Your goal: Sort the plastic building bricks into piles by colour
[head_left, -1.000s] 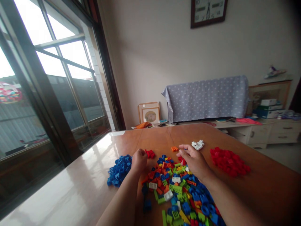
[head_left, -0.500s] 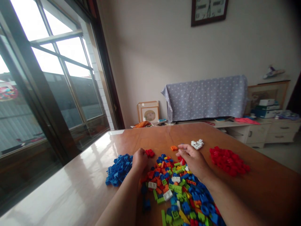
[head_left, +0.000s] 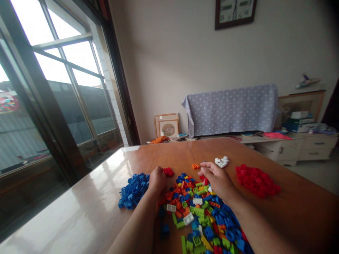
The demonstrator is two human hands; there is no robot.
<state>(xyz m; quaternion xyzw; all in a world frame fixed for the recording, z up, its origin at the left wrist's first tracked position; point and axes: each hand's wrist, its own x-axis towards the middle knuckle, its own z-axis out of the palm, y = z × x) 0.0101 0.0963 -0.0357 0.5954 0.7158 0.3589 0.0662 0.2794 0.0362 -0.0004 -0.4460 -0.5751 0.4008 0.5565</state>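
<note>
A mixed pile of coloured toy bricks [head_left: 198, 215] lies on the wooden table [head_left: 87, 211] in front of me. My left hand [head_left: 156, 179] is closed in a loose fist at the pile's far left edge, next to a few red bricks [head_left: 168, 171] and a heap of blue bricks [head_left: 132, 190]; what it holds is hidden. My right hand [head_left: 218, 180] rests on the pile's far side with fingers curled, near a small orange brick [head_left: 196, 166] and a cluster of white bricks [head_left: 221, 162].
A heap of red bricks [head_left: 256, 180] lies to the right. Beyond the table stand a cloth-covered piece of furniture [head_left: 230, 109], a low cabinet with boxes [head_left: 302, 148] and framed pictures on the floor [head_left: 167, 126]. A large window [head_left: 53, 98] runs along the left.
Both hands have stayed almost in place at the pile's far edge; the view has shifted slightly.
</note>
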